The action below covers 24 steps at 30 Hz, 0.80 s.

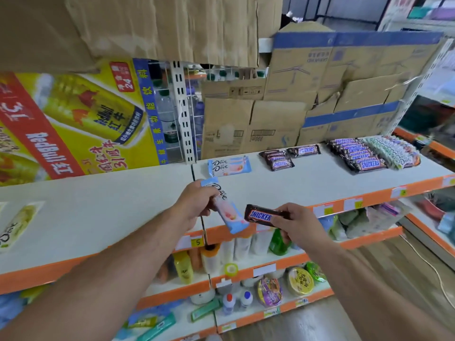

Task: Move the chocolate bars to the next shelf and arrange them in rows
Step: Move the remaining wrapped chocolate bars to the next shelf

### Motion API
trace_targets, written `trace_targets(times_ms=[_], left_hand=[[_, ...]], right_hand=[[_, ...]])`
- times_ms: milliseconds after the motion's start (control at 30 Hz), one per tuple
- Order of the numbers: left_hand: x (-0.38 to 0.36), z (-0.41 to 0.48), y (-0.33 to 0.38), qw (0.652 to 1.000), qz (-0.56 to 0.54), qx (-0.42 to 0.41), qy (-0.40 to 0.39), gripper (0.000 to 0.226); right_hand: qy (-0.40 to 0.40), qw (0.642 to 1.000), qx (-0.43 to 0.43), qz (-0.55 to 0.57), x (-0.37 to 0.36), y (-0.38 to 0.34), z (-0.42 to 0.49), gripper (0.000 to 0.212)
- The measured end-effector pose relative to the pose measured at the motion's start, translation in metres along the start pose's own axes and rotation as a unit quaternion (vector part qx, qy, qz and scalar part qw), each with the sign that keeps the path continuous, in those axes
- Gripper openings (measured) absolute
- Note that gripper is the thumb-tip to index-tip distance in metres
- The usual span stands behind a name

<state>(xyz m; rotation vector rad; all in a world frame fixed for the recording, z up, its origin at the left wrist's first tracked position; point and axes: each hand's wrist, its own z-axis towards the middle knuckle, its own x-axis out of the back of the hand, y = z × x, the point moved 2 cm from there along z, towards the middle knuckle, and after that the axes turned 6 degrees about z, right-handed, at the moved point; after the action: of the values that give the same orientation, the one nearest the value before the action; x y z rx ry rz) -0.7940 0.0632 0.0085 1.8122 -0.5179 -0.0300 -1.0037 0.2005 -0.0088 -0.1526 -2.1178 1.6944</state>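
My left hand (194, 205) grips a light-blue and pink Dove bar (227, 210) over the front edge of the white shelf. Just to its right, my right hand (299, 223) pinches a brown Snickers bar (262, 216) by its right end. On the right shelf (307, 183) lie two Dove bars (229, 166), a small pile of Snickers (279, 159), one single Snickers (304, 150), a long row of Snickers (358, 155) and a row of pale-wrapped bars (394, 151). One Dove bar (17, 226) lies at the far left of the left shelf (98, 212).
Cardboard boxes (253, 126) stand along the back of the right shelf, and a Red Bull poster (73, 119) backs the left one. Lower shelves hold bottles, tubs and packets (270, 289). A wooden floor (394, 279) with a cable lies at the lower right.
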Motion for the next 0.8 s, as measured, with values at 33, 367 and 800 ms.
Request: trace_targets(times_ms=[33, 367, 800], left_hand=[[-0.006, 0.012, 0.004, 1.0, -0.007, 0.002, -0.009, 0.01], [-0.056, 0.116, 0.041, 0.994, -0.031, 0.028, -0.097, 0.046], [-0.098, 0.16, 0.057, 0.997, -0.023, 0.032, -0.063, 0.033]], right_hand=[[0.004, 1.0, 0.0, -0.004, 0.005, 0.001, 0.01, 0.003], [0.032, 0.997, -0.018, -0.065, 0.051, -0.002, 0.117, 0.002], [-0.001, 0.988, 0.018, -0.155, 0.104, 0.026, 0.241, 0.007]])
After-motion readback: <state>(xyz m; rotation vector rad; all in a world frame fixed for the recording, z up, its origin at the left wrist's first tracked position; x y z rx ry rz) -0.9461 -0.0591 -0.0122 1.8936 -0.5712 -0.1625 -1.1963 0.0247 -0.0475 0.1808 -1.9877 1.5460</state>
